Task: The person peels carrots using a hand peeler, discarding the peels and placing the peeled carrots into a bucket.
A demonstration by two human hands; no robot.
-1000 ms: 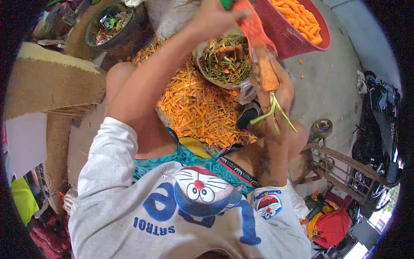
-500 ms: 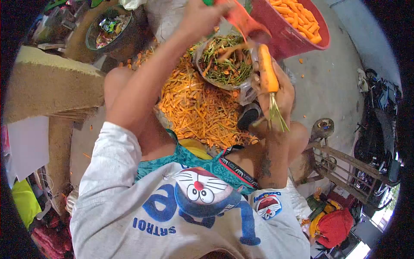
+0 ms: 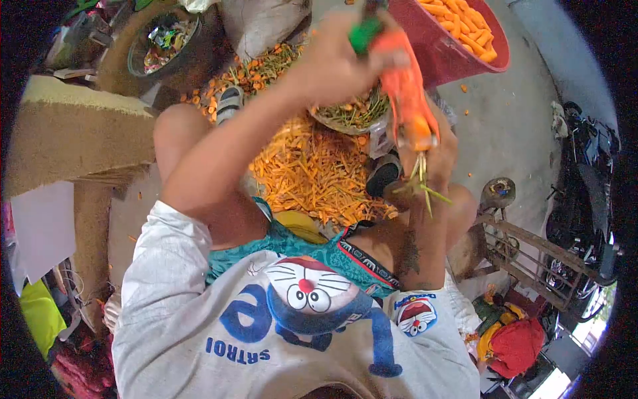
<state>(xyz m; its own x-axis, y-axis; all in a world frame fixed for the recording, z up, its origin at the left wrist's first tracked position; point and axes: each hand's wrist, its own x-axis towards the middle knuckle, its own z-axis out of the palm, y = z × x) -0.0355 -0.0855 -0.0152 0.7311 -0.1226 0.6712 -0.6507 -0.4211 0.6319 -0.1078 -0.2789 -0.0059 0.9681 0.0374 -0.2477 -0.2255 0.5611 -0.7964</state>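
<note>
Bin (image 3: 165, 43) at eleven o'clock. Shirt (image 3: 219, 359) at six: a big blue "e" and upside-down letters seeming to read "SATROI"; the sleeve patch's (image 3: 417, 315) wording is too small to read. Peelings (image 3: 312, 179) around centre. At twelve, the left hand (image 3: 335, 63) has its grip closed on the blurred orange-and-green peeler (image 3: 407, 83), partly hiding the basin (image 3: 355, 114). Towards one, the right hand's (image 3: 442, 149) grip is around the carrot (image 3: 420, 132), mostly hidden under the peeler. Tub (image 3: 438, 56) at one, cut off above.
</note>
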